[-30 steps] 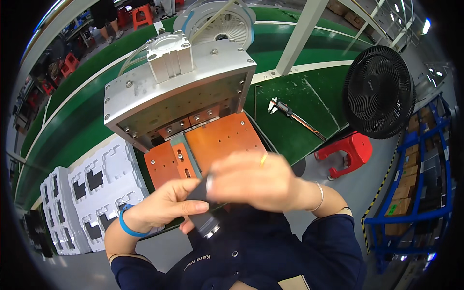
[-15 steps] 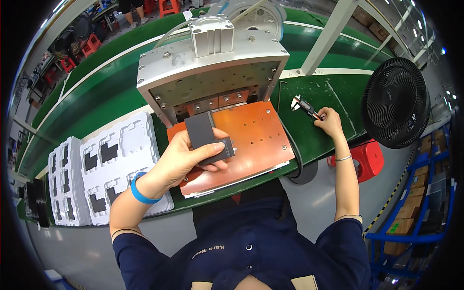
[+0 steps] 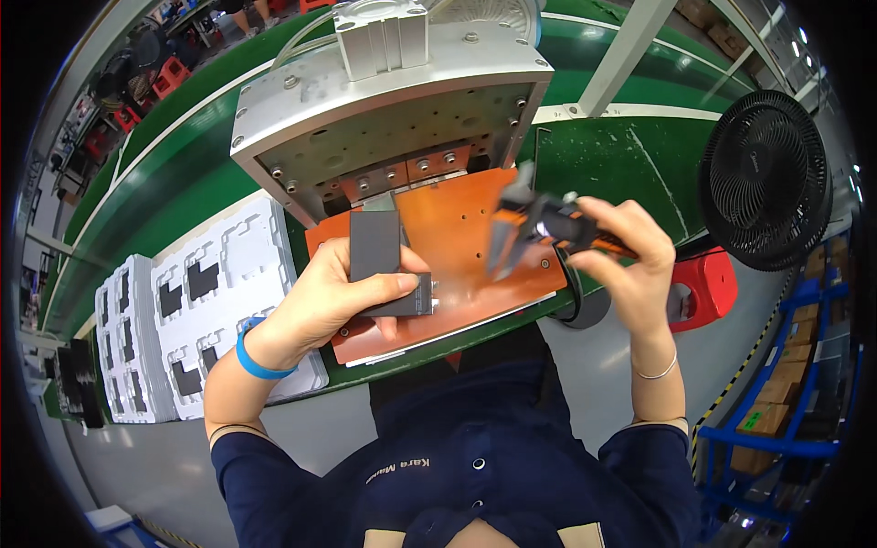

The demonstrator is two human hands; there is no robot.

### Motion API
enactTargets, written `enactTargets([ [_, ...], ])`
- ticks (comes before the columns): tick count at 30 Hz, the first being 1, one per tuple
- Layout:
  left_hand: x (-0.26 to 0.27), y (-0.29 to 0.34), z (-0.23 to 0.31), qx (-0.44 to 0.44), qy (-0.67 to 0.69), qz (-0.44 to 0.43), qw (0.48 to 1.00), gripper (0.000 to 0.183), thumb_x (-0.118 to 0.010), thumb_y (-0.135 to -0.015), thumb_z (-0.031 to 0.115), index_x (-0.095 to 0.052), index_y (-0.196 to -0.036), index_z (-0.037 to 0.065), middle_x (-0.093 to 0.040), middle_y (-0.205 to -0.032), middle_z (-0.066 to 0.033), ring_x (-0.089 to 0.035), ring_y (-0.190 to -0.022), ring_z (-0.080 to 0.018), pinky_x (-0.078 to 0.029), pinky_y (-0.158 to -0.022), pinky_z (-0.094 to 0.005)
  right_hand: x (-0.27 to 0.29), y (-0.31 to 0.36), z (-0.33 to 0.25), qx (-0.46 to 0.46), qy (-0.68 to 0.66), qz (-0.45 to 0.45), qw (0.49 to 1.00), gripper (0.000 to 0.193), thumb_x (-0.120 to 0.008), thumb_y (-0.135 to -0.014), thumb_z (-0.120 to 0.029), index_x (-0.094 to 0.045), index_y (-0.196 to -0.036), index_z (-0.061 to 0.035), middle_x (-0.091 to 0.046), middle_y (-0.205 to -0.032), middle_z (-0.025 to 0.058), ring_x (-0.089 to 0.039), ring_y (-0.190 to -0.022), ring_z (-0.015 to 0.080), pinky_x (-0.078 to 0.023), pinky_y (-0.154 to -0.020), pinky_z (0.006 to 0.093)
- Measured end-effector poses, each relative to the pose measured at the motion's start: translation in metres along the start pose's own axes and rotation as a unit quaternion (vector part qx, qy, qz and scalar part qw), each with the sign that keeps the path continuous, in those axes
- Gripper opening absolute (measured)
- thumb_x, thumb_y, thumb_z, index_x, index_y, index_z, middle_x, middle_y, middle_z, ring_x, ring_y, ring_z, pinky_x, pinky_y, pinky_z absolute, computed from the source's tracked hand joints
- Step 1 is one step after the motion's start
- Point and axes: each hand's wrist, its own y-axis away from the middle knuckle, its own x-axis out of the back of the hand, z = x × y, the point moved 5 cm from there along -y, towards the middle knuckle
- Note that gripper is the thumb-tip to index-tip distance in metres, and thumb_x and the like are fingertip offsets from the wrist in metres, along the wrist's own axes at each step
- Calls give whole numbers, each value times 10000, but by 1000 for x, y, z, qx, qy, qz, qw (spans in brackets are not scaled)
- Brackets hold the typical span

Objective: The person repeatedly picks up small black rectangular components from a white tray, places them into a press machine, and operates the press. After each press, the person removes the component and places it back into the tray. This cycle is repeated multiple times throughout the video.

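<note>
My left hand (image 3: 336,290) grips a dark grey L-shaped block (image 3: 375,245), thumb on top, with small metal prongs along its right side. It is held above the orange plate (image 3: 448,224) of a metal press (image 3: 393,82). In my right hand (image 3: 632,248) is a digital caliper (image 3: 553,222), smeared by motion. Its jaws point toward the block and stand apart from it, over the plate's right part. The fingers of my right hand wrap round the caliper's black body.
White moulded trays (image 3: 239,265) with dark pieces stand left of the press. A black fan (image 3: 766,183) stands at the right, above a red stool (image 3: 708,288). A grey frame post (image 3: 626,59) rises behind the green bench (image 3: 621,164). Blue shelving (image 3: 776,393) holds boxes at far right.
My right hand has lifted the caliper off the green bench and brought it left, over the orange plate. My left hand still holds the block in nearly the same place.
</note>
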Motion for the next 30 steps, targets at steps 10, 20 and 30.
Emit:
enactTargets([
  [10, 3, -3, -2, 14, 9, -4, 1000, 225, -703, -885, 112, -657, -1060, -22, -691, -810, -98, -668, -583, -127, -516, -530, -225, -28, -5, -14, 126, 72, 11, 989, 500, -888, -608, -191, -764, -1088, -125, -649, -735, 21, -595, -615, 128, -450, -525, 252],
  [20, -1, -1, 5, 29, -6, -5, 1000, 200, -703, -891, 98, -647, -1038, -24, -676, -756, -77, -671, -573, -147, -508, -541, -239, -33, -4, -12, 142, 82, 14, 986, 487, -876, -615, -202, -766, -1085, -141, -632, -716, 4, -582, -602, 133, -448, -524, 259],
  [30, 0, -2, 3, 20, -14, -12, 1000, 193, -705, -890, 91, -647, -1035, -22, -677, -758, -87, -673, -576, -149, -503, -532, -241, -34, -2, -11, 145, 88, 16, 985, 497, -876, -608, -210, -764, -1088, -140, -616, -714, 3, -568, -592, 131, -440, -525, 256],
])
